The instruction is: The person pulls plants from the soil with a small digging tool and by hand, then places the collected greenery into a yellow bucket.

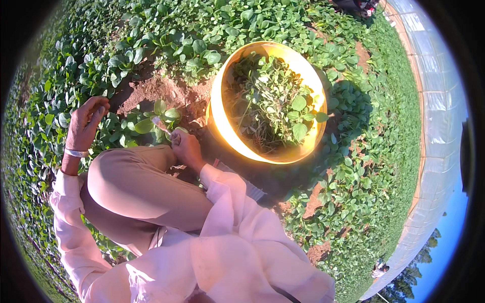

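Observation:
My left hand (86,125) is over the leafy plants to the left of my raised knee, its fingers loosely bent and apart from the thumb, with nothing visible in it. A pale bracelet circles that wrist. Beyond the knee, my right hand (186,147) is closed on a small hand tool (161,124) with a short, pale, narrow end, whose exact kind I cannot make out. The tool's tip points at a low green plant (145,125) with broad rounded leaves. Just right of this hand stands a yellow bucket (222,113) holding pulled leafy greens (275,101).
Dense green plants (197,48) surround me, with bare reddish soil (164,93) between the left hand and the bucket. A clear plastic-covered tunnel (438,116) runs along the right. Another person (380,270) is far off at lower right, and dark clothing (356,6) shows at the top.

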{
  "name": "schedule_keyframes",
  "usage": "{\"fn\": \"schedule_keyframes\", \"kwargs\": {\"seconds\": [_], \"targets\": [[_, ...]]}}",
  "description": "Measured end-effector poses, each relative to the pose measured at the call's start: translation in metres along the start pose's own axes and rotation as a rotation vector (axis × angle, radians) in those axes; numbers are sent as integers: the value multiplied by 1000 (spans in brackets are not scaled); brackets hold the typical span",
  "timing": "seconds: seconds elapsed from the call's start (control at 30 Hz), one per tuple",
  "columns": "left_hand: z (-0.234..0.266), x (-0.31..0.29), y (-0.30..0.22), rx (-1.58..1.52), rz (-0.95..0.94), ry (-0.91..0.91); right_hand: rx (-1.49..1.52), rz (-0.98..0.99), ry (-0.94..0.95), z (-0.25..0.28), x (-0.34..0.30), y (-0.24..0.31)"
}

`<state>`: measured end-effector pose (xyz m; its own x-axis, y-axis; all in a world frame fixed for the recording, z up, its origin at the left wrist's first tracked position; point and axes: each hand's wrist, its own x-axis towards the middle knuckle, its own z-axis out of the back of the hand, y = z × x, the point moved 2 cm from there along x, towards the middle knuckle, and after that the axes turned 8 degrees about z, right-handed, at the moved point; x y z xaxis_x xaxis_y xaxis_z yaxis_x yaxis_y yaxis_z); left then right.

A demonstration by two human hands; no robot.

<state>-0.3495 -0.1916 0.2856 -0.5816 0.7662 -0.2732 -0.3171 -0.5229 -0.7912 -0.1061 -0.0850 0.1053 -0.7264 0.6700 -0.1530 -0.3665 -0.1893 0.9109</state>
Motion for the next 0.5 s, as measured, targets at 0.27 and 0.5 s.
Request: {"fn": "schedule_keyframes", "kwargs": {"seconds": [0.27,0.5], "targets": [[3,51,75,196,-160,-193,-14,95,-129,23,-19,0],[-45,101,80,695,-393,-87,4,125,-208,32,-27,0]]}}
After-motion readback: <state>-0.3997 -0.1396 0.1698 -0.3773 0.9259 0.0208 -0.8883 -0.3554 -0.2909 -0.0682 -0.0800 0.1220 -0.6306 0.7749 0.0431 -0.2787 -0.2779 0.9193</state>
